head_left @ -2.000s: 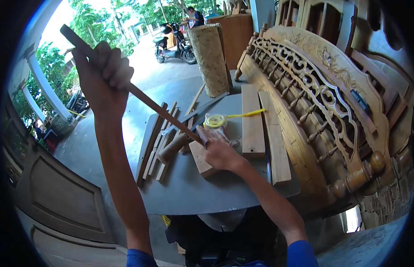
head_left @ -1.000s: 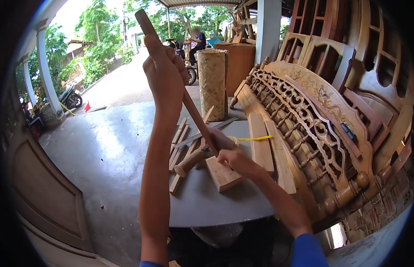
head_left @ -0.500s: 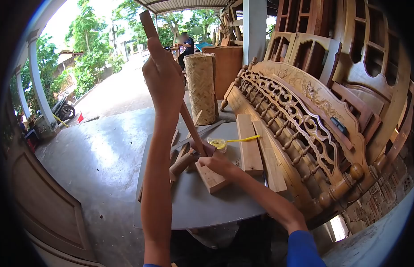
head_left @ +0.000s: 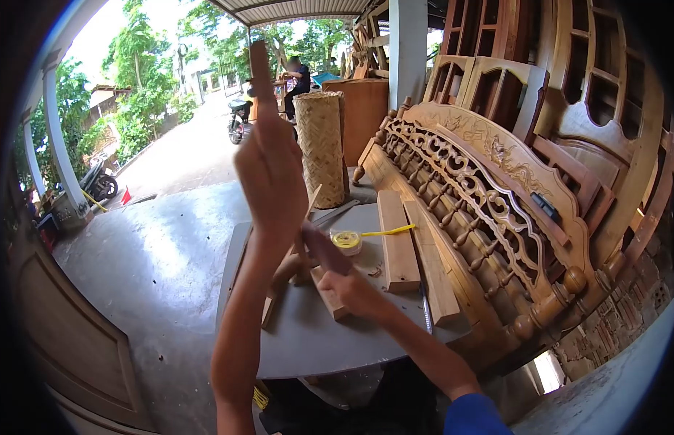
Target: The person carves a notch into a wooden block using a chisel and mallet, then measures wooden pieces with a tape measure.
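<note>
Wooden strip (head_left: 261,72) now stands almost upright in my left hand (head_left: 270,174), swung up from its earlier slant. My right hand (head_left: 351,288) pinches its lower end against the block (head_left: 330,297) on the surface (head_left: 315,341); both grips closed.

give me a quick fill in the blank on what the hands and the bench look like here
1. The left hand holds a long wooden stick that stands nearly ____.
2. The right hand rests on a small wooden ____ on the grey table.
3. The round tape measure on the table is ____ in colour.
4. Behind the table stands a tall ____ cylinder, next to the carved headboard.

Missing words: upright; block; yellow; woven
</note>
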Action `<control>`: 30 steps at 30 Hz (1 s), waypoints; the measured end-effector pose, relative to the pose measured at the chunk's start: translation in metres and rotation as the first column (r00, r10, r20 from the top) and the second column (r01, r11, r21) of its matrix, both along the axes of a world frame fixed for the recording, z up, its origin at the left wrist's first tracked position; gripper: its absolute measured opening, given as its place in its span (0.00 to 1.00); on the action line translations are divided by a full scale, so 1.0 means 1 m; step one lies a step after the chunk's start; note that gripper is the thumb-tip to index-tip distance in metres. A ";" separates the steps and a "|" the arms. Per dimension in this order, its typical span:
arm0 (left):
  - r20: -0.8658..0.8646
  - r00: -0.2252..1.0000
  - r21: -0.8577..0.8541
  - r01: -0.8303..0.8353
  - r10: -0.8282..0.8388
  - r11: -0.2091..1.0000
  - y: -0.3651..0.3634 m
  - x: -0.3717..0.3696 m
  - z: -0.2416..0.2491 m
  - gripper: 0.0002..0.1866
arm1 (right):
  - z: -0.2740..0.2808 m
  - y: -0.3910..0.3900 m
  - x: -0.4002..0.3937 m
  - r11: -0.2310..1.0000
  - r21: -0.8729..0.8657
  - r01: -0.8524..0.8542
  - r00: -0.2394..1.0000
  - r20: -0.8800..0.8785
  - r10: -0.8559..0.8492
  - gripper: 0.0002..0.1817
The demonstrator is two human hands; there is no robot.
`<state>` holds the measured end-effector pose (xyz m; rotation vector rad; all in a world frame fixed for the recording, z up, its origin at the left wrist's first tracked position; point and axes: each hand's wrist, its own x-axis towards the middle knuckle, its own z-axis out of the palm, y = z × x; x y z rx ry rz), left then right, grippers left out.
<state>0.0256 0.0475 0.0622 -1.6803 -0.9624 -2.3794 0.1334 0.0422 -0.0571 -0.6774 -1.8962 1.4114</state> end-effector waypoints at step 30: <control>0.027 0.844 -0.546 0.462 -0.536 0.699 0.027 0.012 -0.101 0.08 | -0.024 0.178 0.089 0.842 -0.218 0.494 0.862 -0.006 -0.507 0.12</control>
